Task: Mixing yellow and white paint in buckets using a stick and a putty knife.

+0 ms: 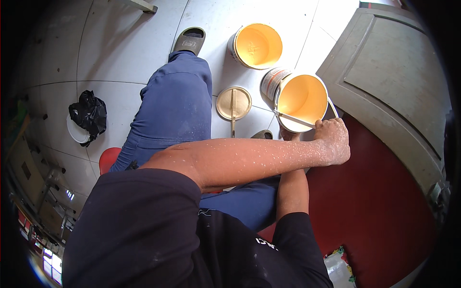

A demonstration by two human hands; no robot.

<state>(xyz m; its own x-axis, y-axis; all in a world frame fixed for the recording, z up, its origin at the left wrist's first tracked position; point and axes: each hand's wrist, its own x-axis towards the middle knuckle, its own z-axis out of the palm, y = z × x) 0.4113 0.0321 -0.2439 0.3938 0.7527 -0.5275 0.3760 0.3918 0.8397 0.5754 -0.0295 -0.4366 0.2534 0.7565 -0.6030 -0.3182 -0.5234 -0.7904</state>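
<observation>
A round bucket [274,82] leans toward me on the right, its inside lit yellowish. Its light-coloured bail handle [294,119] crosses the mouth and bends at my left hand [333,139], whose fingers are closed round it. That left arm reaches across my body, and white specks dot the hand and forearm. Below the bucket's near rim, my right hand [290,135] is against its side, mostly hidden by the bucket and my left forearm. A second bucket [275,40] stands beyond, with some residue at its bottom. Left of the held bucket, a flat stick [234,104] rests across a round lid [222,103].
A black plastic bag [90,113] lies over a white round item on the tiled floor [115,43] to the left. A grey panelled door [384,57] and a dark red surface [374,201] are at right. A furniture leg [144,6] shows at the top.
</observation>
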